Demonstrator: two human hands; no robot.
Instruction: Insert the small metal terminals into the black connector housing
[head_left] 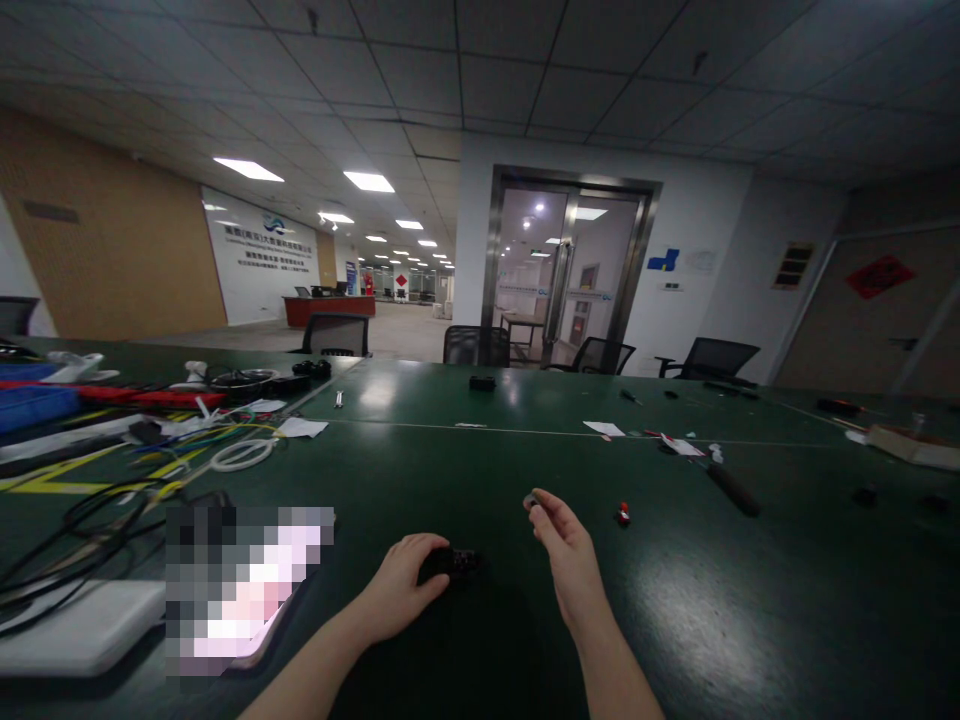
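On the dark green table, my left hand [397,590] is curled around the left end of a small black block-like object [463,560]. Thumb and fingers grip it from both sides, and its exact kind is too dark to make out. My right hand [568,555] is raised a little to the right of it. Between thumb and forefinger it pinches a small round greyish disc [531,499], partly covered by the fingertips. A small red and white piece [623,514] stands on the table to the right of this hand.
At the left lie a blurred-out phone-like slab [262,590], a white box [82,625], black cables [97,510] and a coiled white cable [244,455]. A dark-handled tool [733,490] lies at the right, near paper scraps [681,445]. Another black block [482,383] sits at the far edge.
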